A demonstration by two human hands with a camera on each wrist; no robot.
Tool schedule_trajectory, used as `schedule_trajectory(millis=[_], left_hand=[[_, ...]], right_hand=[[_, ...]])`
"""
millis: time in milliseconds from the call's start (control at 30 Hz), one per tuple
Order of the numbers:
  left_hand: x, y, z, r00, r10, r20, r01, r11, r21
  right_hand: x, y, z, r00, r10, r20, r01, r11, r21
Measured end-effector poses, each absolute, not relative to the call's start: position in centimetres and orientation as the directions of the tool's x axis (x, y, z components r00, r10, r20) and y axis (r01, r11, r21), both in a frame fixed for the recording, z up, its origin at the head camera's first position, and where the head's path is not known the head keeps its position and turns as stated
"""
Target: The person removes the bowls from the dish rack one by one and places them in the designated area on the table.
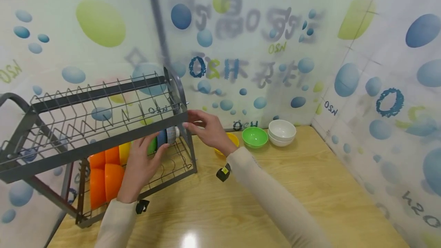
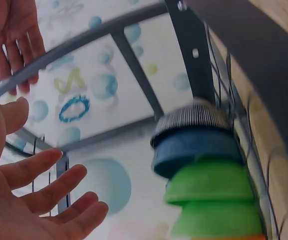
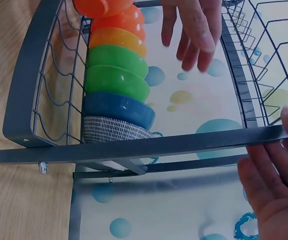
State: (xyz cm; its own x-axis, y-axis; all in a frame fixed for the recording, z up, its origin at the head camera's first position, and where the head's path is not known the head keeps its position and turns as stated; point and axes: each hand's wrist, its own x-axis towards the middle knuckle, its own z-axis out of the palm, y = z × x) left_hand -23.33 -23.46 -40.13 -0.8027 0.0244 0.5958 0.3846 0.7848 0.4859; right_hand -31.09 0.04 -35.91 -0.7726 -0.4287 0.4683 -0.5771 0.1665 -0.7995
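Note:
A dark metal two-tier dish rack [image 1: 93, 142] stands at the left, with a row of bowls on edge along its lower tier. The row runs from orange bowls [image 1: 113, 181] through yellow and green bowls [image 3: 116, 82] to a blue bowl [image 3: 119, 107] and a black-and-white patterned bowl [image 3: 114, 129]. My left hand [image 1: 142, 163] is held in front of that row with spread fingers and nothing in them. At the rack's right end, my right hand [image 1: 210, 129] holds the end frame, its thumb and fingers on opposite sides of the bar.
Behind my right forearm are a yellow bowl [image 1: 233, 139], a green bowl [image 1: 255, 137] and two stacked white bowls [image 1: 281, 131] along the back of the wooden table [image 1: 293, 186]. Spotted curtains [image 1: 241, 41] rise at the back and right. The rack's upper tier overhangs the bowls.

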Motion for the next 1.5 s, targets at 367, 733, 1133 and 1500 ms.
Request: schedule_trajectory(millis=[367,733,1133,1500], left_hand=[[-20.4,-27.3,-39.7,-0.765,-0.144,0.627,0.276,0.807,0.522],[-17.4,-28.9,-39.9,-0.809,-0.419,0.413,-0.088,0.78,0.62],[-16.8,-29.5,-39.6,-0.815,-0.513,0.269,-0.26,0.739,0.621],[-16.6,-31.2,-40.4,-0.835,-0.509,0.211,-0.32,0.759,0.566]], right_hand=[[-31.3,-0.4,-35.6,-0.801,-0.38,0.463,-0.559,0.195,-0.806],[-31.2,-0.5,-35.7,-0.799,-0.375,0.47,-0.56,0.181,-0.809],[-31.3,-0.4,-36.0,-0.806,-0.362,0.468,-0.552,0.176,-0.815],[-31.3,-0.8,-36.4,-0.806,-0.351,0.476,-0.552,0.155,-0.82]])
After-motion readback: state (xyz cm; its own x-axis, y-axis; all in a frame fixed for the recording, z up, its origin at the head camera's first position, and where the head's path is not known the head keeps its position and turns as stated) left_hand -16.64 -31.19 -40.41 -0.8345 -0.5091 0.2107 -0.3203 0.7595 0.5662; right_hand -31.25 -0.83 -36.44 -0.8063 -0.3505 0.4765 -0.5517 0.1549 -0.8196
